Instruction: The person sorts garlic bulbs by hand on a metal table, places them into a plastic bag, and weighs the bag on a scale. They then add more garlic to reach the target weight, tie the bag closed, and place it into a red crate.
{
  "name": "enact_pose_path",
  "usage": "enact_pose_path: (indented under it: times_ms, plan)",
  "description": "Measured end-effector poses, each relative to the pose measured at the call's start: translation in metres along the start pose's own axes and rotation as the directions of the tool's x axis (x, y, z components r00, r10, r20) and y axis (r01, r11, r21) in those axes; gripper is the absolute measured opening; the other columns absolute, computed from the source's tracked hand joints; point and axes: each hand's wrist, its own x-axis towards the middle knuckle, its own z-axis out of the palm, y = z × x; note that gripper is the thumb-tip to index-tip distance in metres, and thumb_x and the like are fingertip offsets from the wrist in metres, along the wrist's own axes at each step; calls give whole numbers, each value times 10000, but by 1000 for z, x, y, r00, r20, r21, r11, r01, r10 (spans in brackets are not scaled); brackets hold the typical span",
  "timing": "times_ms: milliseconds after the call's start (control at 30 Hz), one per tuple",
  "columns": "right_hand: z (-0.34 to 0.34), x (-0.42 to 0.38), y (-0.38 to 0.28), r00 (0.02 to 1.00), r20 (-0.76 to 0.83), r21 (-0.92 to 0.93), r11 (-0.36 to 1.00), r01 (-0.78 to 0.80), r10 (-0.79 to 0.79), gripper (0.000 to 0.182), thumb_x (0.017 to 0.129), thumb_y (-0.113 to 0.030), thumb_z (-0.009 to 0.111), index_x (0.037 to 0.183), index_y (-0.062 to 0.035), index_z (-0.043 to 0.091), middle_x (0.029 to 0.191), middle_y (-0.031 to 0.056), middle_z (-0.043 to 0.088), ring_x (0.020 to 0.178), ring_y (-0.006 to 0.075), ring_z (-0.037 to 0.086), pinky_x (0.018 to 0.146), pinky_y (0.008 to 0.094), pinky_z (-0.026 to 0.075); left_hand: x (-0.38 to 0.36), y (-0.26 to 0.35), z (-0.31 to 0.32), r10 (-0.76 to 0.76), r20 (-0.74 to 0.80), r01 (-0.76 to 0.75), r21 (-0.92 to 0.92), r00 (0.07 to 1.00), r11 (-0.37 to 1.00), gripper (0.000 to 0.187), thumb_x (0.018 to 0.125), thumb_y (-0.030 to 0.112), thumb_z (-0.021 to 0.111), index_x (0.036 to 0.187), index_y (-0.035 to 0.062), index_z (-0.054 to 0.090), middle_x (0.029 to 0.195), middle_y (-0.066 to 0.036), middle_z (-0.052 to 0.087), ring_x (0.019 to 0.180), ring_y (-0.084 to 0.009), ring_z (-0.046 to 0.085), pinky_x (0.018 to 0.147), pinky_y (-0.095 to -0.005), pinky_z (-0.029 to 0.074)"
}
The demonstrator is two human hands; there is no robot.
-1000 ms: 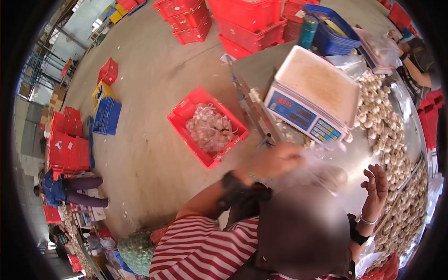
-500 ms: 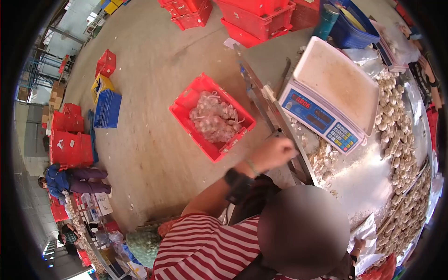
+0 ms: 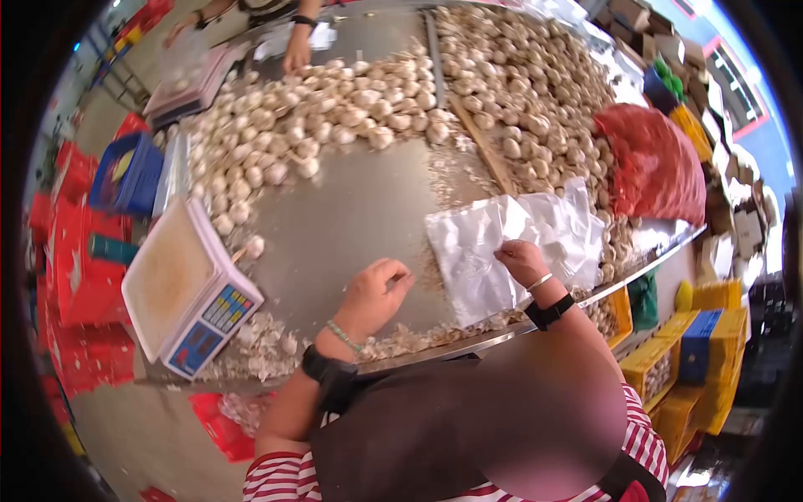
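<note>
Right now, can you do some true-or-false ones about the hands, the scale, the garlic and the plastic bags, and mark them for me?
1. Garlic lies beside the wooden stick. True.
2. The left hand is touching the nearer scale. False: the left hand is over the metal table, apart from the nearer scale.
3. The right hand is at the plastic bags. True.
4. Garlic is piled on the nearer scale. False: its plate holds no garlic.

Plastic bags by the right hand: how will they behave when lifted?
Probably floppy: the plastic bags lie creased and rumpled. Likely light for their spread, since they look thin, with no visible contents. Perhaps slippery: their surface shows glossy highlights near the right hand.
</note>
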Motion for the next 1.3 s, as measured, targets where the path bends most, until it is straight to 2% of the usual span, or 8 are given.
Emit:
enact_pose_path:
  times_ms: [333, 400, 533, 700, 867, 1033, 1100, 1300]
  plan:
    - [-77, -51, 66, 849, -495, 676, 697, 240, 187, 184, 878, -136, 555, 963, -2, 649, 923, 85, 653, 836, 195, 614, 740, 339, 482, 132, 12, 196, 140, 496, -401, 472, 857, 785, 563, 930, 511, 437, 1459, 352, 328, 1581, -125, 103, 1441, -417, -6, 1064, -704, -2]
    - [-131, -72, 113, 698, -319, 899, -29, 437, 641, 427, 933, -393, 463, 1146, -41, 575, 1069, 111, 627, 983, 235, 603, 875, 360, 483, 133, 5, 206, 58, 565, -415, 528, 823, 741, 568, 927, 515, 438, 1459, 351, 327, 1582, -120, 102, 1441, -418, -2, 1049, -722, 3]
    - [-200, -130, 233, 426, -686, 636, 202, 744, 590, 407, 897, -345, 535, 1169, -43, 559, 1082, 124, 627, 973, 265, 611, 890, 409, 479, 134, 5, 211, 41, 590, -450, 567, 807, 689, 546, 911, 486, 477, 1426, 328, 386, 1545, -113, 208, 1439, -392, 64, 1038, -735, 45]
    - [-209, -76, 164, 662, -731, 680, 113, 724, 166, 355, 879, -327, 553, 1065, -29, 603, 1021, 121, 649, 908, 286, 619, 844, 421, 485, 148, 37, 154, -159, 725, -328, 482, 670, 812, 547, 900, 443, 528, 1389, 208, 453, 1438, -99, 408, 1393, -311, 281, 1094, -607, 199]
    - [-181, 8, -7, 638, -345, 675, 290, 678, -688, 320, 862, -310, 572, 961, -15, 647, 961, 118, 671, 842, 308, 627, 799, 433, 491, 93, 82, 61, 155, 346, 129, -673, 925, 728, 645, 910, 427, 569, 1361, -12, 431, 1374, -107, 480, 1275, -234, 458, 1081, -364, 329]
    - [-90, 3, -118, 590, -65, 467, 498, 731, -805, 201, 740, -67, 630, 934, -11, 638, 910, 152, 639, 813, 357, 610, 749, 415, 519, 46, 69, 59, 170, 163, -94, -393, 972, 915, 580, 1005, 436, 402, 1376, -10, 419, 1354, -126, 498, 1261, -235, 464, 1076, -377, 328]
    - [-77, -3, -116, 603, -21, 459, 528, 714, -797, 170, 772, -148, 688, 848, -8, 628, 838, 135, 622, 756, 293, 612, 675, 356, 499, 30, 85, 43, -273, 208, 311, -853, 939, 419, 561, 1011, 406, 368, 1371, -22, 411, 1340, -139, 503, 1228, -253, 493, 1044, -387, 379]
    - [-53, 7, -124, 881, -241, 650, 606, 457, -406, 360, 817, -231, 750, 1077, -9, 639, 1012, 55, 643, 917, 165, 592, 813, 301, 483, -28, 60, -1, -147, 162, 205, -913, 976, 353, 537, 1019, 368, 343, 1372, -34, 388, 1288, -147, 530, 1161, -254, 535, 1005, -368, 415]
